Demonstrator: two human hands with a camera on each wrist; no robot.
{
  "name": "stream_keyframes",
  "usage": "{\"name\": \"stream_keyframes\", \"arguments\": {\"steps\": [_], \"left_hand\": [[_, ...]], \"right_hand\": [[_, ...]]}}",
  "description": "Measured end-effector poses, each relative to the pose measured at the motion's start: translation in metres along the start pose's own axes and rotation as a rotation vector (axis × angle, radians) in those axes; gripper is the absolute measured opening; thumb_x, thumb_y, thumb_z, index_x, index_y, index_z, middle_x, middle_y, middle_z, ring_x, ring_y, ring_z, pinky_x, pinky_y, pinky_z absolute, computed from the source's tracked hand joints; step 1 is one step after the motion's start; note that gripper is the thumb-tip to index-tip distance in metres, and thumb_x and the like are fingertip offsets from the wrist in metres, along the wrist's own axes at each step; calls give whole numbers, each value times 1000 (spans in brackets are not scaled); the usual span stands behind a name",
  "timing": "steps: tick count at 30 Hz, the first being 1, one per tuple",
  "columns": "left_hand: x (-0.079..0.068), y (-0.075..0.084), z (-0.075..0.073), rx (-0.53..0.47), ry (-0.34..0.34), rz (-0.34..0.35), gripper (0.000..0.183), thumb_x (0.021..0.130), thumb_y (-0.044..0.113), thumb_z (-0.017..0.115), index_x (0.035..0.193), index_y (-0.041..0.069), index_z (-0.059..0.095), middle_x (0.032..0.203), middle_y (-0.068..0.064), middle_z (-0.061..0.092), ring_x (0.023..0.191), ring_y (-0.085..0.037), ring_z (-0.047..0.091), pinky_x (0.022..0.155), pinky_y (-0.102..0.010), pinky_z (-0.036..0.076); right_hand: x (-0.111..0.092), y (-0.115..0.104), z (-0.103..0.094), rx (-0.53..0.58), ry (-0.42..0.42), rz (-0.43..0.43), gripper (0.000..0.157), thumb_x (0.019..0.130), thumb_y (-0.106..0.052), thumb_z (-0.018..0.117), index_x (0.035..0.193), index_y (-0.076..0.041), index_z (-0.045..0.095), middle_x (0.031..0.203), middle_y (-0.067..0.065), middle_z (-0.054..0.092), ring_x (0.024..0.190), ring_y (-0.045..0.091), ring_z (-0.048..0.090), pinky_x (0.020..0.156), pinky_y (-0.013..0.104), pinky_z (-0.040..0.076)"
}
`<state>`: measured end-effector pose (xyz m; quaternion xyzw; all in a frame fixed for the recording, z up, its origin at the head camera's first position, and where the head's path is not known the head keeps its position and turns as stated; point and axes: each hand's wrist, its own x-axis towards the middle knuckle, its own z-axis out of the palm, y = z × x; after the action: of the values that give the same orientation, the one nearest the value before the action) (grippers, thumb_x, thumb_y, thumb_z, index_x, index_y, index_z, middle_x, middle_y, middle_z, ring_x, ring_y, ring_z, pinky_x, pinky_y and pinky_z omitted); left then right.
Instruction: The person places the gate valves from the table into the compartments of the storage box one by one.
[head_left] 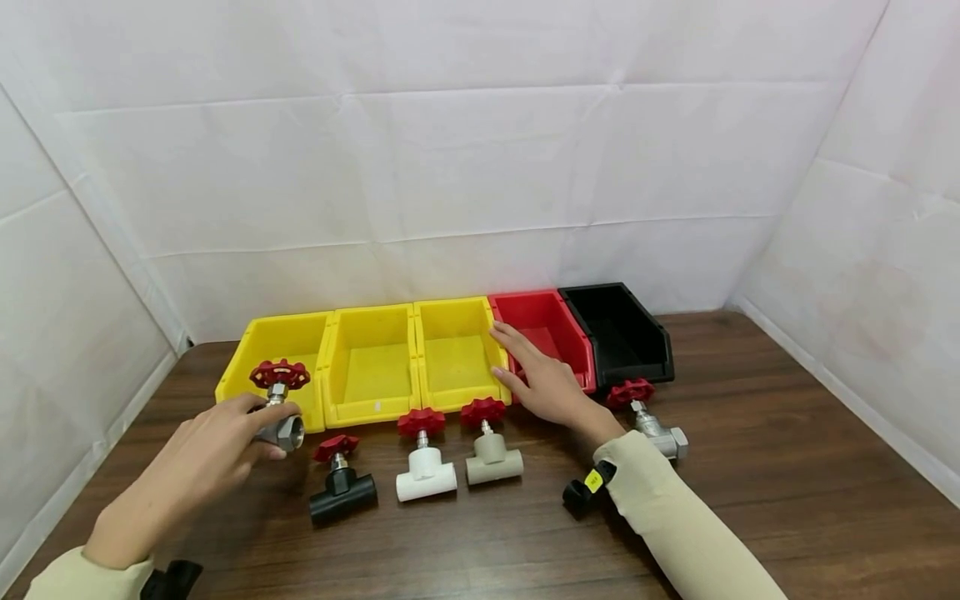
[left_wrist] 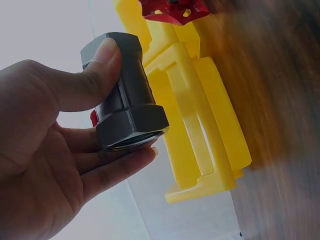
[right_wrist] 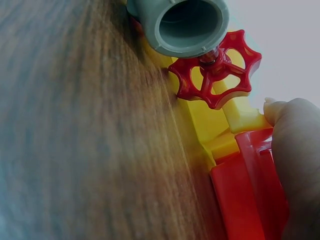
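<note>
My left hand (head_left: 202, 446) grips the hexagonal-ended body of a metal valve (head_left: 288, 433) with a red handwheel (head_left: 280, 375). It holds the valve up at the front of the leftmost yellow bin (head_left: 228, 375); in the left wrist view the thumb lies across the valve body (left_wrist: 130, 92). Fingers extended, my right hand (head_left: 555, 390) rests at the side wall between the third yellow bin (head_left: 457, 398) and the red bin (head_left: 588, 358). The right thumb (right_wrist: 280, 112) is at the yellow rim. Below that hand stands a grey-beige plastic valve (head_left: 493, 462).
A white valve (head_left: 426, 479) and a black valve (head_left: 342, 496), both with red handwheels, stand on the wooden table (head_left: 465, 558). Another metal valve (head_left: 660, 437) lies by the right forearm. A middle yellow bin (head_left: 372, 408) and a black bin (head_left: 652, 367) complete the row before a white wall (head_left: 465, 167).
</note>
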<state>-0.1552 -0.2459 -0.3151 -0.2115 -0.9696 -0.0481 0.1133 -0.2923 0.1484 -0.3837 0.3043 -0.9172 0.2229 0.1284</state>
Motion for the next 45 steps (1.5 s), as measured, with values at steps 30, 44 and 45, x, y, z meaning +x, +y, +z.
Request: {"name": "stream_keyframes", "arguments": {"steps": [30,44,45], "left_hand": [[35,-18,11,-47,-50,-64,40,83,17,74,121,9,64,101,-21,59,83,-32,58,59,-49,49],[47,-26,13,-80,-77,-59,40,85,14,73,122,4,63,103,-23,59,89,-35,57,68,-53,49],[47,-27,14,-82,-80,-55,40,84,13,73,122,3,63,102,-23,59,89,-36,57,69,-54,49]], "right_hand": [[0,-2,-3,-8,-8,8,63,97,-37,55,153,-26,26,157,-10,20,123,24,50,56,25,47],[0,-1,-2,1,-21,16,64,97,-39,54,153,-26,26,157,-10,19,123,24,50,62,31,50],[0,-1,-2,0,-22,17,64,97,-40,54,153,-27,25,157,-11,18,123,24,50,62,31,50]]}}
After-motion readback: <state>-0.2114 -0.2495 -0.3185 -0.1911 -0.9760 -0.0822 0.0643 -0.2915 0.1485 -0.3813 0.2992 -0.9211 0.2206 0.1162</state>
